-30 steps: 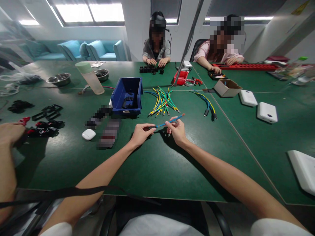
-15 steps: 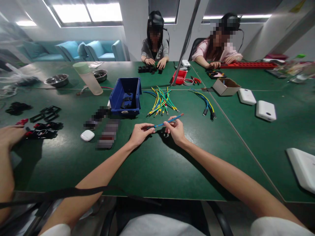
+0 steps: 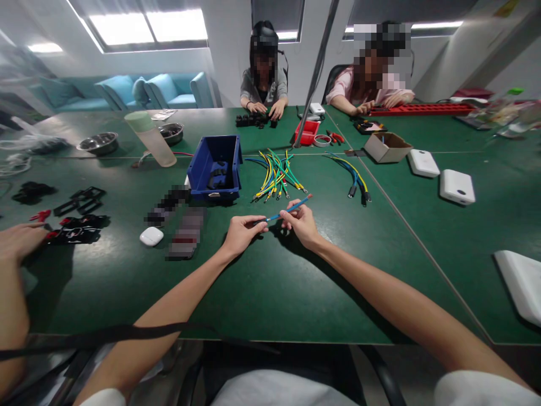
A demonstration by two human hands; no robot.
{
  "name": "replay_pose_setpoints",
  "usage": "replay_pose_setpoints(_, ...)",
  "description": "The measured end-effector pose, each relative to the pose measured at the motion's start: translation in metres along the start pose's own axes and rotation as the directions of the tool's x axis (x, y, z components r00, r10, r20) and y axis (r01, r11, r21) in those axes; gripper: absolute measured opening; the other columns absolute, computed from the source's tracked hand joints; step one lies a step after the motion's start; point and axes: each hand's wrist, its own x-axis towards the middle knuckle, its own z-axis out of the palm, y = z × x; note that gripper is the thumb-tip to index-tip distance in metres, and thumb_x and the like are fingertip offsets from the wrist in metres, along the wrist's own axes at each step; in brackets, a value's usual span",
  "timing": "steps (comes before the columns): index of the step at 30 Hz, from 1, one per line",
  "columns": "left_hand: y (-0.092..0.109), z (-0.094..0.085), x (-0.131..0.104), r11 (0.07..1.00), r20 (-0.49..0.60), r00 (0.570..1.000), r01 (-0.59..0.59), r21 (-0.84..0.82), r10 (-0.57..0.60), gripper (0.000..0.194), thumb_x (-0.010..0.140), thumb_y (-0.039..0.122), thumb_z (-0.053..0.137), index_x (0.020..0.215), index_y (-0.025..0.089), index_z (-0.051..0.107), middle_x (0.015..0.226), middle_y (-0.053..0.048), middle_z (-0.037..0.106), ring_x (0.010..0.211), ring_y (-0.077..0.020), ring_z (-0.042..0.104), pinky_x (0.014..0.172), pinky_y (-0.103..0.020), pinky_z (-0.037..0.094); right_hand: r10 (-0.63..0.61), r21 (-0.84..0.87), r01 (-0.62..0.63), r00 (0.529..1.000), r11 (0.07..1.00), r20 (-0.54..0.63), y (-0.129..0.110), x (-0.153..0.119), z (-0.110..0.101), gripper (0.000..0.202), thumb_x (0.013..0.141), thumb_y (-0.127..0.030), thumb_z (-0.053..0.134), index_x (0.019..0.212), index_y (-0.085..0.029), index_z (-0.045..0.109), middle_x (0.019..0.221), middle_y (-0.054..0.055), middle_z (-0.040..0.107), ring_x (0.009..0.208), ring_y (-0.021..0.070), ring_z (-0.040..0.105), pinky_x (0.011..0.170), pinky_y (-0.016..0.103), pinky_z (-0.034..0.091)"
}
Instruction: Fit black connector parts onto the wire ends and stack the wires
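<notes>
A short blue wire (image 3: 302,202) is held above the green table between my two hands, slanting up to the right to a reddish tip. My left hand (image 3: 243,235) pinches its lower left end, where a dark piece shows between thumb and fingers; most of that end is hidden. My right hand (image 3: 301,225) grips the wire nearer its middle with thumb and fingertips. Just beyond lies a loose pile of green, yellow and blue wires (image 3: 276,175) with ring terminals. Right of that pile is a smaller bundle of wires (image 3: 354,176) with dark ends.
A blue bin (image 3: 215,194) with black parts stands beyond my left hand. Nearby are a white case (image 3: 151,237), a frosted bottle (image 3: 152,141) and a cardboard box (image 3: 386,149). At left, another person's hand (image 3: 21,241) touches black parts. Two people work across the table.
Both hands keep their hold on the blue wire with hardly any movement. The view has shifted slightly. The neighbour's hand at left has moved a little among the black parts.
</notes>
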Motion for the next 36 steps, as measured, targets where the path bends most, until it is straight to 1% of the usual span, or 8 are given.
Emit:
replay_pose_setpoints(5,0.0005,0.0021,-0.0002,0.999,0.008,1.000,0.023,-0.024,-0.022,0.039,0.070,0.038,0.077,0.096,0.010,0.072,0.080,-0.010,0.073,0.073,-0.0237,0.071,0.068,-0.033,0.057,-0.006,-0.001,0.006,0.999,1.000,0.053,-0.0007,-0.0001,-0.0015,0.040,0.071,-0.043,0.073,0.090,-0.022,0.044,0.053,-0.007,0.055,0.044,0.0127,0.054,0.039,0.019,0.032)
replay_pose_setpoints(13,-0.0020,0.0041,-0.0044,0.996,-0.016,0.998,-0.063,0.060,0.064,0.036,0.070,0.037,0.076,0.094,0.011,0.073,0.082,-0.011,0.073,0.069,-0.0217,0.070,0.065,-0.031,0.057,-0.016,-0.040,0.020,0.996,0.999,0.084,0.0009,0.0006,-0.0036,0.039,0.072,-0.045,0.072,0.087,-0.022,0.043,0.054,-0.006,0.057,0.043,0.0123,0.052,0.040,0.021,0.035)
replay_pose_setpoints(19,-0.0020,0.0046,-0.0028,1.000,0.006,1.000,-0.004,-0.027,0.004,0.037,0.069,0.035,0.077,0.095,0.010,0.073,0.080,-0.010,0.073,0.070,-0.0223,0.070,0.062,-0.029,0.055,-0.011,-0.043,0.015,0.994,0.999,0.104,-0.0014,-0.0007,-0.0039,0.037,0.074,-0.044,0.070,0.088,-0.022,0.044,0.055,-0.005,0.059,0.045,0.0125,0.054,0.041,0.020,0.036)
replay_pose_setpoints(23,-0.0015,0.0059,-0.0045,1.000,0.008,1.000,-0.006,-0.028,0.007,0.036,0.071,0.035,0.076,0.096,0.009,0.072,0.081,-0.011,0.073,0.071,-0.0227,0.070,0.063,-0.029,0.055,-0.014,-0.025,0.017,0.993,1.000,0.117,-0.0034,-0.0018,-0.0036,0.037,0.075,-0.044,0.070,0.088,-0.022,0.043,0.058,-0.005,0.060,0.047,0.0124,0.056,0.042,0.020,0.037)
replay_pose_setpoints(26,0.0008,0.0051,-0.0070,0.994,-0.013,0.996,-0.087,0.072,0.088,0.032,0.073,0.034,0.074,0.095,0.011,0.073,0.084,-0.011,0.073,0.072,-0.0224,0.070,0.066,-0.031,0.056,-0.019,-0.039,0.023,0.993,0.999,0.115,-0.0036,-0.0027,-0.0031,0.036,0.076,-0.043,0.070,0.087,-0.022,0.043,0.055,-0.006,0.058,0.043,0.0120,0.053,0.041,0.021,0.036)
replay_pose_setpoints(30,0.0036,0.0028,-0.0086,0.934,-0.004,0.971,-0.227,0.275,0.237,0.024,0.074,0.032,0.073,0.091,0.016,0.075,0.088,-0.010,0.073,0.078,-0.0223,0.069,0.073,-0.032,0.055,-0.013,-0.045,0.016,0.997,0.999,0.077,-0.0023,-0.0043,-0.0016,0.035,0.076,-0.043,0.070,0.086,-0.022,0.043,0.053,-0.006,0.057,0.042,0.0122,0.051,0.040,0.021,0.035)
replay_pose_setpoints(32,0.0032,0.0028,-0.0080,0.956,-0.005,0.980,-0.192,0.224,0.198,0.027,0.075,0.034,0.072,0.094,0.015,0.075,0.087,-0.010,0.073,0.077,-0.0224,0.070,0.072,-0.032,0.055,-0.004,-0.040,0.006,0.999,0.999,0.054,-0.0017,-0.0050,-0.0005,0.036,0.075,-0.042,0.071,0.086,-0.023,0.043,0.056,-0.006,0.058,0.043,0.0131,0.053,0.040,0.022,0.036)
replay_pose_setpoints(36,0.0002,0.0047,-0.0050,1.000,0.015,1.000,-0.026,0.013,0.026,0.037,0.073,0.036,0.074,0.099,0.010,0.072,0.080,-0.011,0.073,0.073,-0.0228,0.070,0.068,-0.032,0.056,-0.029,-0.035,0.031,0.998,0.999,0.050,-0.0022,-0.0062,0.0008,0.034,0.076,-0.039,0.070,0.088,-0.023,0.042,0.056,-0.006,0.057,0.047,0.0145,0.057,0.041,0.022,0.036)
